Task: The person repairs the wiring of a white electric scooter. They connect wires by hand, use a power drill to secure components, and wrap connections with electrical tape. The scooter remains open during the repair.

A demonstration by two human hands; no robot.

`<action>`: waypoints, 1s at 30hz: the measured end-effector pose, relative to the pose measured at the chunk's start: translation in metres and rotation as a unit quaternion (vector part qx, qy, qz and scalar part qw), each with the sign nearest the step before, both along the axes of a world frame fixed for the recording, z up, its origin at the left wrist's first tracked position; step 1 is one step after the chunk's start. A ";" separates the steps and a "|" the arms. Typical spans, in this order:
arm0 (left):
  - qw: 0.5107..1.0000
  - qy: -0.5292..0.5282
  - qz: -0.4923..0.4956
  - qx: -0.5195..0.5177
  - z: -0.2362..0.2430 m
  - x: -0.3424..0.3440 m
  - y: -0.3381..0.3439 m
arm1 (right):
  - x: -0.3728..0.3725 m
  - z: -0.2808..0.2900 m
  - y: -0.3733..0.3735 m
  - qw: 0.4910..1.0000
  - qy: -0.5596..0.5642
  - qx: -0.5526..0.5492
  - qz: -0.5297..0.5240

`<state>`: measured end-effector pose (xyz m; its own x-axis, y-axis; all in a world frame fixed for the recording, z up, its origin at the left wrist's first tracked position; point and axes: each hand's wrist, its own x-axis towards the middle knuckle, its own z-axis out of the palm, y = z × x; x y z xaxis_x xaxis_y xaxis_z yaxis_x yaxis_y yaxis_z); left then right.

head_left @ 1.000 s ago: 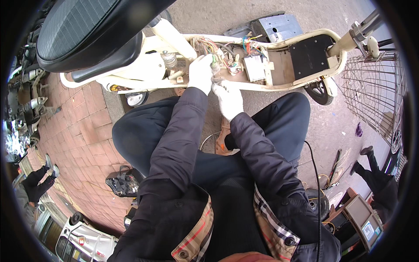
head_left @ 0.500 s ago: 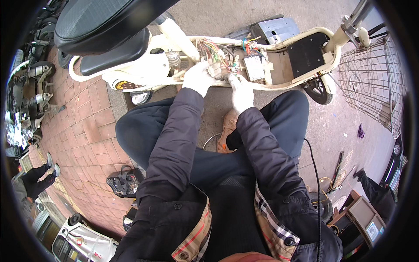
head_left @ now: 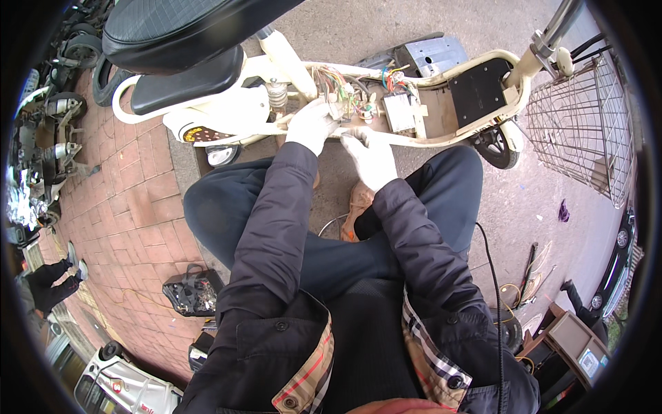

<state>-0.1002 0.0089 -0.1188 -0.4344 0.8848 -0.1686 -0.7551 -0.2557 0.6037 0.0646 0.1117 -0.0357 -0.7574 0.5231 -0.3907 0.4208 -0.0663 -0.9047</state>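
A cream electric scooter (head_left: 272, 53) stands crosswise before me, its deck open on loose coloured wires (head_left: 338, 79) and a silver box (head_left: 398, 110). My left hand (head_left: 309, 127), in a white glove, is closed at the near edge of the wiring, below the coiled spring (head_left: 277, 95); what its fingers grip is too small to make out. My right hand (head_left: 369, 159), also gloved, has bent, closed fingertips at the near frame rail, just right of my left hand; whatever they hold is hidden.
A removed panel (head_left: 434, 55) lies behind the scooter. Its wire basket (head_left: 572, 131) is at right. An open black tool bag (head_left: 189, 293) lies lower left; a wooden cabinet (head_left: 572, 345) stands lower right. Other people's legs (head_left: 48, 279) show at both sides; scooter parts (head_left: 62, 138) line the left.
My hands first moved apart slightly, right hand rising into the wiring; now the right hand has drawn back down toward me to the rail. The person at right has moved farther down the view.
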 end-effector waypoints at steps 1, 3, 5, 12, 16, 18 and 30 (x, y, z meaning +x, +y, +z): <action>0.991 0.119 0.008 -0.069 0.003 0.000 0.002 | -0.007 0.001 -0.003 0.997 0.018 0.079 -0.011; 0.916 0.345 0.023 -0.204 0.007 -0.001 0.006 | -0.022 0.000 -0.006 0.974 0.061 0.218 -0.014; 0.993 0.015 0.060 -0.098 0.009 -0.005 0.010 | -0.033 -0.002 -0.003 0.995 0.046 0.092 0.005; 0.975 -0.193 0.094 -0.057 0.010 -0.005 0.013 | -0.070 -0.027 0.024 0.998 0.009 -0.059 0.028; 0.974 -0.215 0.068 -0.023 -0.002 -0.009 0.011 | -0.072 -0.037 0.027 0.997 0.036 -0.064 0.025; 0.975 -0.219 0.025 0.011 -0.009 -0.014 0.009 | -0.073 -0.039 0.025 0.994 0.041 -0.103 -0.004; 0.974 -0.132 0.136 -0.125 -0.003 0.005 0.027 | -0.072 -0.058 0.007 0.991 0.079 0.065 -0.085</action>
<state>-0.0951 0.0361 -0.1214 -0.5594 0.6600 -0.5015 -0.8174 -0.3387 0.4660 -0.0069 0.1185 -0.0933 -0.7006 0.6863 -0.1955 0.2660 -0.0030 -0.9640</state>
